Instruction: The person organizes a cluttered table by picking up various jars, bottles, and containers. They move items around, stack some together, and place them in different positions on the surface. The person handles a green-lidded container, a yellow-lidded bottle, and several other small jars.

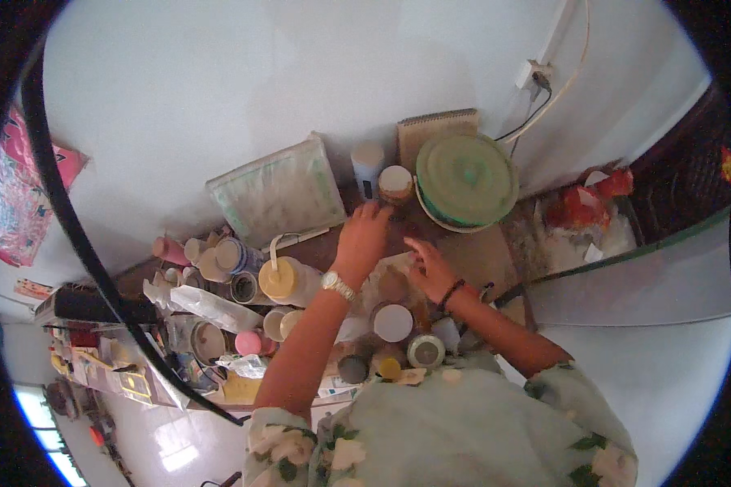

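My left hand (pixel 363 237), with a watch at its wrist, reaches to the back of the cluttered table (pixel 317 248). Its fingertips are just in front of a pale blue container (pixel 366 167) and a white-lidded jar (pixel 396 181). The back of the hand hides whatever may be under the fingers. To its right, my right hand (pixel 431 271) hovers over the tabletop with fingers apart and slightly curled, and nothing shows in it. Beyond it stands a green bucket (pixel 468 176) with its lid on. A white-lidded jar (pixel 393 322) is nearer my body, between my forearms.
A plastic-covered panel (pixel 277 192) and a spiral-bound pad (pixel 435 131) lean on the wall. Several jars crowd the left, among them a yellow-capped bottle (pixel 278 279). A glass jar (pixel 426 351) stands close to my body. A plugged-in cable (pixel 542 82) hangs at right.
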A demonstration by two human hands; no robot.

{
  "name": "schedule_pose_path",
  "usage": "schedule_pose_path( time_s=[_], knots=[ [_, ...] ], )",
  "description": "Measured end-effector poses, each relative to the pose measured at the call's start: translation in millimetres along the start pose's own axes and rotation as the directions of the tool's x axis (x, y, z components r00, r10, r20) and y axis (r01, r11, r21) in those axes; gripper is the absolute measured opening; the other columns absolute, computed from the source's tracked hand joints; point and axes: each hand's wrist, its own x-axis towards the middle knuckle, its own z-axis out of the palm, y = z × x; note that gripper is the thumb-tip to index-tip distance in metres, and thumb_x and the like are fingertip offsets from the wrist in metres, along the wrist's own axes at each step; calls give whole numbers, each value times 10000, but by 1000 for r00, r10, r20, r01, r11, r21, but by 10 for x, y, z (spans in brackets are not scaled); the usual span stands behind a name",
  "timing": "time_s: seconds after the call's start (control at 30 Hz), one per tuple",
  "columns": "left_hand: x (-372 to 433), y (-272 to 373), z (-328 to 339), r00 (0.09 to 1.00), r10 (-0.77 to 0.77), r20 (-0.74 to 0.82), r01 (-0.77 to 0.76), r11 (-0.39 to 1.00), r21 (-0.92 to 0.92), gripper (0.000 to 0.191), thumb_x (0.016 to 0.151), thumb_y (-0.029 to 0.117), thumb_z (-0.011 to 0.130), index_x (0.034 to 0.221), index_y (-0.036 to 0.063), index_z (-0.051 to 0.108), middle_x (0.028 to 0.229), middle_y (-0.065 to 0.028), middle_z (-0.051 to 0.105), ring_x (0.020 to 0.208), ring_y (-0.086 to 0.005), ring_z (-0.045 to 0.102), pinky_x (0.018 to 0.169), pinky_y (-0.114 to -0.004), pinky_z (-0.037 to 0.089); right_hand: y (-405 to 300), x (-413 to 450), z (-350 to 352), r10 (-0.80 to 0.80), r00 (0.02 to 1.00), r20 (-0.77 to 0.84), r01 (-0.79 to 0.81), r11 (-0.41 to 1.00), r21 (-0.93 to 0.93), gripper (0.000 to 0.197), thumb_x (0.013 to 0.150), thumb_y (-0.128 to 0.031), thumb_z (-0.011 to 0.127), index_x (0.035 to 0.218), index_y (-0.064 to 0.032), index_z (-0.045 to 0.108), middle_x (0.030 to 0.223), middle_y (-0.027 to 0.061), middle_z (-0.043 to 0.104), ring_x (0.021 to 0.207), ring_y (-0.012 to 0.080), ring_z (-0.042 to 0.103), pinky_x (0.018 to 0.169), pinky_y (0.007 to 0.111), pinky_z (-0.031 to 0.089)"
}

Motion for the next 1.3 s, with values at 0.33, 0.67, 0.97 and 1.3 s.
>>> schedule_pose_path(
  time_s=[0.33,0.67,0.97,1.3],
  knots=[
    [-745,-98,130,808,63,586,96,967,-236,706,714,203,836,1344,61,552,1196,-231,682,1110,-406,652,930,-480,540,58,-261,116,-43,956,290,59,997,-45,836,809,-297,817,1506,-102,399,1457,190,507,1312,369,527,1104,462,437],
    [-642,-280,294,828,-31,559,121,985,-126,635,818,270,780,1320,-21,520,1143,-260,689,1067,-439,657,908,-500,540,193,258,435,-102,974,200,142,969,-200,801,774,-303,847,1427,-53,456,1358,212,595,1246,396,573,1049,454,475],
    [-258,-768,580,948,-301,105,317,860,-401,783,897,27,626,1559,-24,211,1394,-332,487,1272,-492,512,1075,-488,449,-195,1277,551,116,993,-12,-116,967,-226,879,803,-233,798,1516,-103,302,1364,258,578,1183,437,617,986,518,514],
    [-175,-711,616,893,-418,166,432,698,-571,744,911,41,602,1540,-72,221,1398,-325,487,1316,-488,467,1105,-470,417,6,1526,802,376,926,-38,-370,882,-293,827,902,-344,710,1541,-97,247,1156,251,685,1025,426,684,855,515,561]
  ],
)
